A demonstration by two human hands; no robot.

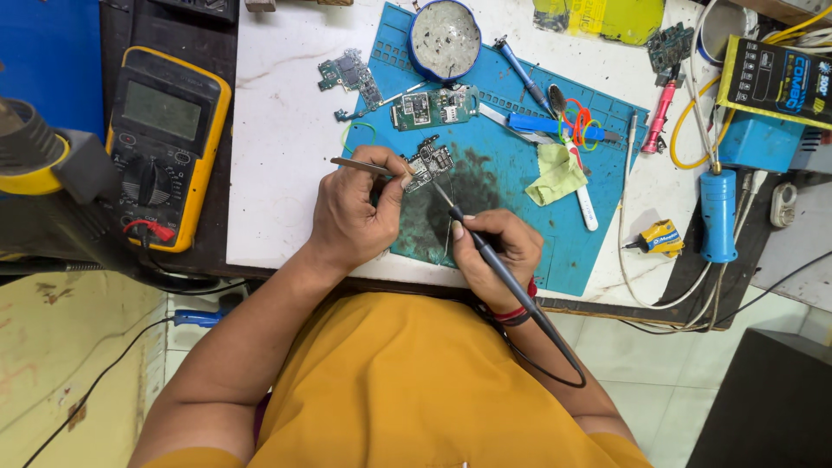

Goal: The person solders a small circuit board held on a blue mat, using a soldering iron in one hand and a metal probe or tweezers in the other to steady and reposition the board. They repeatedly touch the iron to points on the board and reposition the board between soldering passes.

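Pinching thin metal tweezers (pixel 364 165), left hand (pixel 351 217) steadies small green circuit board (pixel 429 162); right hand (pixel 498 251) grips black soldering iron (pixel 490 260), tip at board.

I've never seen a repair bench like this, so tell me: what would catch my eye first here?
First, the two hands at the middle: the left hand pinches tweezers against a small circuit board, while the right hand holds a thin soldering iron with its tip at that board. They work over a stained blue mat. At the left edge sits a big yellow meter.
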